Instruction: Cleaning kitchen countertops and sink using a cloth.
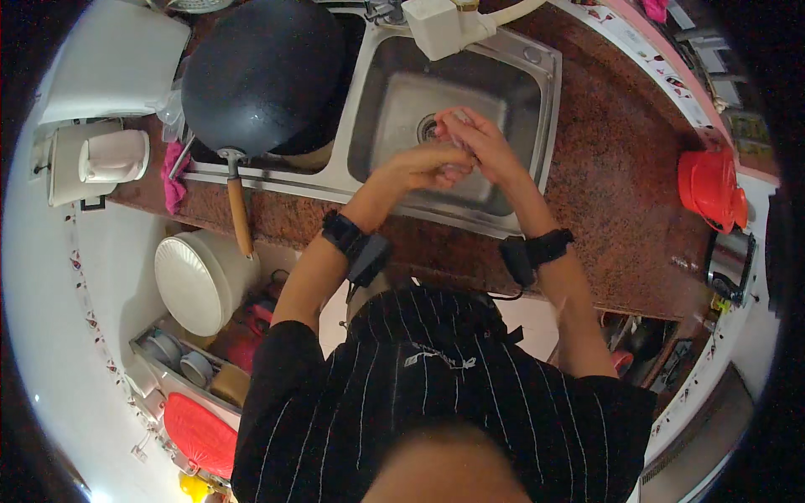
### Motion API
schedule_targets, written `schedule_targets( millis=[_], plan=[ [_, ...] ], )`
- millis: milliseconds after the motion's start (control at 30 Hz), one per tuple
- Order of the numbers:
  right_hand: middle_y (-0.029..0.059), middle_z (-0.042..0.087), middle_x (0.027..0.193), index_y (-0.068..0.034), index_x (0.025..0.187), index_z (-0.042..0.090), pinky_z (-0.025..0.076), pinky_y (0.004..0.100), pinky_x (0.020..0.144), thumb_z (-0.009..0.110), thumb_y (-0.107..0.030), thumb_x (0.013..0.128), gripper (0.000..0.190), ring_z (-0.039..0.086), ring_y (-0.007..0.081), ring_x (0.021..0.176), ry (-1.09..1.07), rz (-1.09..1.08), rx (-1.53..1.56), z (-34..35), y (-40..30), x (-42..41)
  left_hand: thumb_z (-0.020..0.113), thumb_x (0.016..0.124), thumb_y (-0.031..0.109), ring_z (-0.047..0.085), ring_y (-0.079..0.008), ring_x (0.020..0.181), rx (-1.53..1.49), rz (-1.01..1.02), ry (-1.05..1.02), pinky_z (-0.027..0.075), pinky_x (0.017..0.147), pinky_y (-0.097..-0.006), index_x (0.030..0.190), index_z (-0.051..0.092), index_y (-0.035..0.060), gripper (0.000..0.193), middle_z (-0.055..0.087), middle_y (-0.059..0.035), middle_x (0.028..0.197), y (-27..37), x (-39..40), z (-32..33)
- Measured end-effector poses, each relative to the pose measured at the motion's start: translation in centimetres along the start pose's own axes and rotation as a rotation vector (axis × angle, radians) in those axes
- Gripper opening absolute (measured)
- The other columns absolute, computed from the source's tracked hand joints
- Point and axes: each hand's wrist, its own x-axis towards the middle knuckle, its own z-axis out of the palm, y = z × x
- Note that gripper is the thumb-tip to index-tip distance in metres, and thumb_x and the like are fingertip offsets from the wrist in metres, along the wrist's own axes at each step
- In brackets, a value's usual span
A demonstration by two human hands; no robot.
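Both my hands meet above the right basin of a stainless steel sink (521,225), over its drain. My left hand (437,165) has its fingers curled and touches the palm side of my right hand (475,138). Something pale or shiny shows between the fingers of both hands; whether it is water, lather or a small object I cannot tell. A white box-like fitting with a pipe (434,28) hangs over the basin's far edge. Left of my hands, a large black wok (261,82) with a wooden handle lies bottom up across the left basin.
A pink cloth (174,179) and a white pitcher (116,156) are on the left of the granite counter (616,188). A red lidded container (707,188) and a steel appliance (729,267) stand far right. The wok handle juts over the counter's front edge above a cream bucket (188,283).
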Motion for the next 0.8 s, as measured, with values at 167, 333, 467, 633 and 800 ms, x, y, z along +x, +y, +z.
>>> schedule_targets(
  millis=[167, 333, 467, 633, 800],
  plan=[
    [-0.0004, 0.054, 0.079, -0.006, 0.092, 0.057, 0.042, 0.0214, 0.058, 0.047, -0.031, 0.09, 0.027, 0.05, 0.007, 0.071, 0.083, -0.097, -0.319, -2.5, 2.2, 1.0, 0.061, 0.073, 0.011, 0.05, -0.0151, 0.054, 0.534, 0.239, 0.335, 0.039, 0.043, -0.0267, 0.079, 0.055, 0.0083, 0.01, 0.055, -0.004, 0.069, -1.1, 2.0, 2.1],
    [0.0015, 0.052, 0.065, -0.005, 0.075, 0.055, 0.04, 0.0284, 0.052, 0.042, -0.036, 0.09, 0.036, 0.048, 0.0098, 0.059, 0.289, -0.085, -0.534, -1.4, 2.9, 2.3, 0.063, 0.069, 0.02, 0.059, -0.0298, 0.058, 1.401, 0.833, 0.644, 0.047, 0.052, -0.038, 0.092, 0.056, 0.0019, 0.031, 0.061, -0.0172, 0.073, -5.2, 6.9, -2.9],
    [0.0068, 0.05, 0.055, -0.002, 0.067, 0.054, 0.039, 0.0339, 0.053, 0.04, -0.037, 0.089, 0.043, 0.048, 0.016, 0.053, 0.528, -0.238, -0.788, -4.3, 7.1, 3.6, 0.062, 0.07, 0.022, 0.061, -0.0364, 0.068, 1.343, 0.46, 0.662, 0.049, 0.063, -0.0428, 0.091, 0.06, 0.0011, 0.03, 0.062, -0.0211, 0.08, -5.3, 8.3, -1.6],
    [0.0229, 0.059, 0.079, -0.001, 0.083, 0.059, 0.044, 0.0483, 0.071, 0.03, -0.026, 0.09, 0.039, 0.057, 0.0403, 0.074, 0.508, -0.063, -1.114, -4.2, 9.0, 3.3, 0.062, 0.07, 0.025, 0.061, -0.0366, 0.074, 1.395, 0.294, 0.835, 0.048, 0.067, -0.0442, 0.08, 0.063, 0.0027, 0.024, 0.062, -0.019, 0.076, -6.6, 6.7, -0.3],
    [0.0129, 0.056, 0.062, -0.002, 0.073, 0.057, 0.042, 0.0416, 0.062, 0.031, -0.035, 0.091, 0.046, 0.056, 0.0281, 0.063, 0.455, 0.013, -0.876, -8.8, 14.4, 4.8, 0.061, 0.072, 0.026, 0.061, -0.0352, 0.075, 1.484, 0.149, 0.838, 0.047, 0.062, -0.0453, 0.094, 0.057, 0.0048, 0.031, 0.062, -0.0177, 0.084, -7.1, 6.9, 0.4]
  ],
)
